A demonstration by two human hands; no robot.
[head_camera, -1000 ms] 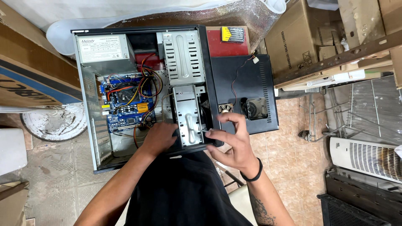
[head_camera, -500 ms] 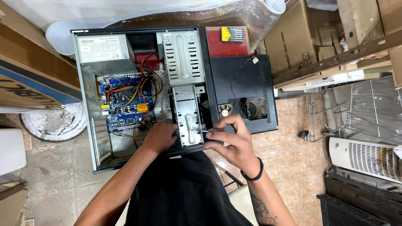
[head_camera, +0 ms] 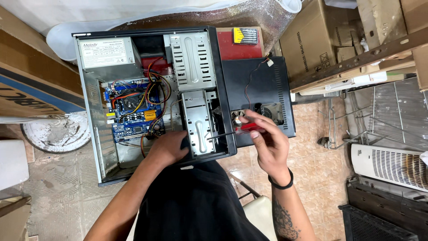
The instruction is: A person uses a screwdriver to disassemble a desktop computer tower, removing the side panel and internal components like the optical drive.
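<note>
On the floor lies an open computer case [head_camera: 96, 134]. Inside it, the left hand [head_camera: 168, 149] presses flat on the metal drive cage [head_camera: 198, 122]. Just beside it, the right hand [head_camera: 267, 140] grips a red-handled screwdriver [head_camera: 232, 131], its tip touching the cage's side.

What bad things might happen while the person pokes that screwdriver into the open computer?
The screwdriver in the right hand points at the metal drive cage; it might slip and scratch it. Loose coloured wires lie close to the left hand and might get snagged or tugged.
</note>
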